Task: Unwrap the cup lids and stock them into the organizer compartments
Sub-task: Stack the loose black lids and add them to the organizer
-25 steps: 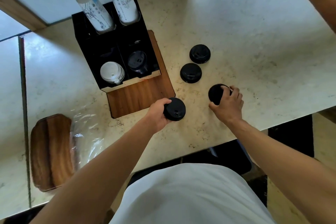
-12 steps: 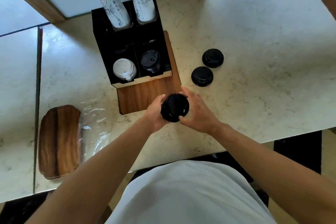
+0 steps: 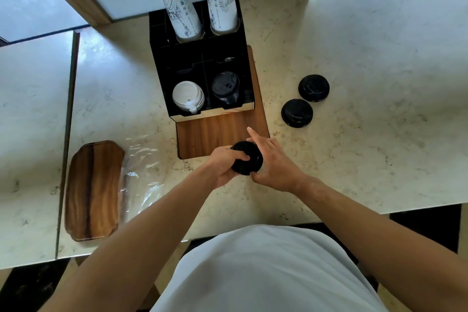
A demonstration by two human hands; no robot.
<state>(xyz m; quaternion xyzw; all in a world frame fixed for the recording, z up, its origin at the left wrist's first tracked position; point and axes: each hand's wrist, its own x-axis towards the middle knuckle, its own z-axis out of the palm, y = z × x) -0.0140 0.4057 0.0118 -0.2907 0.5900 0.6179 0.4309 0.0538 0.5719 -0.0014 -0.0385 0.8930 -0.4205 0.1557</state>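
Now both hands, left hand (image 3: 222, 167) and right hand (image 3: 272, 162), grip black lids (image 3: 247, 158) with curled fingers, the organizer's black-lid compartment (image 3: 225, 88) lying straight ahead.

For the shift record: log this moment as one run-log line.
left hand: grips black lids | right hand: steadies them, index finger out | loose lids: two on counter | organizer: black stack right, white left

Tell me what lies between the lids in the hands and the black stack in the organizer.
In the head view, only the bare wooden board and the organizer's low front lip separate the held lids from the black stack.
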